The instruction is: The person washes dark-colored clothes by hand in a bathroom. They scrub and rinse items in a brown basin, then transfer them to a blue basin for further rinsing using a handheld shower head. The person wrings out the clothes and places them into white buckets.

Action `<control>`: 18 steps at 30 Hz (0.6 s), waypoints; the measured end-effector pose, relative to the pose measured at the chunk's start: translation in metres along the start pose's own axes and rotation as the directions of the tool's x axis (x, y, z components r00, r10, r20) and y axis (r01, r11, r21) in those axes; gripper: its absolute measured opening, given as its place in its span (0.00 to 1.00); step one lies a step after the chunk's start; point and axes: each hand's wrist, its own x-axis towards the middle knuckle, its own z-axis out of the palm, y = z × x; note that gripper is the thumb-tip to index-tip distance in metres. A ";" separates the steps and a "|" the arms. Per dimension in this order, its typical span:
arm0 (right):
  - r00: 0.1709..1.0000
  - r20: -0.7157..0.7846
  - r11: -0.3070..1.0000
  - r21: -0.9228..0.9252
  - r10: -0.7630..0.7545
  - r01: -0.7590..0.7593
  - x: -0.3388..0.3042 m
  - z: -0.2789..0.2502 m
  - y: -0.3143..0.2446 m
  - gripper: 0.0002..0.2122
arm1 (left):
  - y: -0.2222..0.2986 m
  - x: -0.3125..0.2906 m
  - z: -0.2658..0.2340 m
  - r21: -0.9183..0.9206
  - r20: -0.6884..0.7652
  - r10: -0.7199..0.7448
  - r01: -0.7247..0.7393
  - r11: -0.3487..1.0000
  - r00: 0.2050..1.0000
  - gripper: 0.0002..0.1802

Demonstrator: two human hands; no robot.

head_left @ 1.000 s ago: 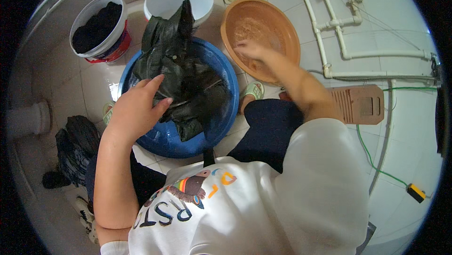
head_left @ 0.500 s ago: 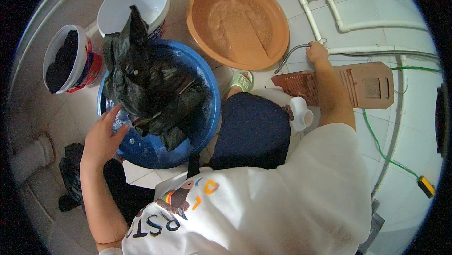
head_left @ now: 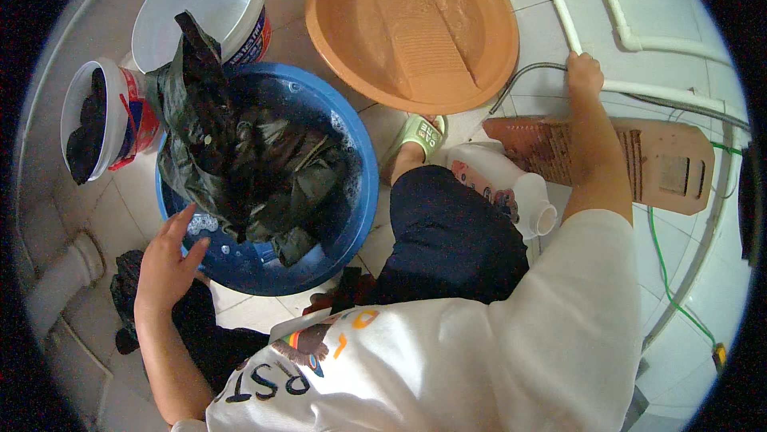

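Observation:
My left hand (head_left: 168, 260) is open, its fingers apart, beside the left rim of a blue tub (head_left: 367, 192). Dark, wet garments (head_left: 216, 144) are heaped in the tub's soapy water, one piece standing up above the rim. Well out to the right, my right hand (head_left: 585, 75) is closed at the joint of the white pipes (head_left: 562, 9); what its fingers grip is hidden. A thin grey hose (head_left: 523, 73) curves from beside that hand down toward an orange-brown basin (head_left: 315, 25), which holds water over a ridged washboard surface.
A brown washboard (head_left: 667, 164) lies beneath my right forearm. Near my knee stands a white jug (head_left: 531, 200) without a visible cap. Behind the tub are a white bucket (head_left: 196, 1) and a smaller one (head_left: 120, 112) holding dark cloth. A green cord (head_left: 667, 272) trails at right.
The view has shifted, so the basin, jug and washboard appear larger or moved. Both hands keep nearly the same places: the left by the tub, the right at the pipe joint.

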 end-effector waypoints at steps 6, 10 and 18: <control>0.949 -0.230 0.962 -0.221 -0.214 0.164 -0.017 -0.007 0.011 0.06 | 0.008 -0.001 -0.002 -0.003 0.003 -0.030 0.030 1.000 1.000 0.27; 0.925 -0.271 0.951 -0.227 -0.267 0.208 -0.025 -0.011 0.022 0.06 | 0.018 0.000 -0.008 -0.082 0.095 -0.138 0.146 0.986 0.986 0.27; 0.766 -0.102 0.768 -0.201 -0.634 0.609 -0.013 0.019 -0.001 0.07 | -0.003 0.001 0.002 0.036 0.005 0.040 -0.040 0.999 0.999 0.28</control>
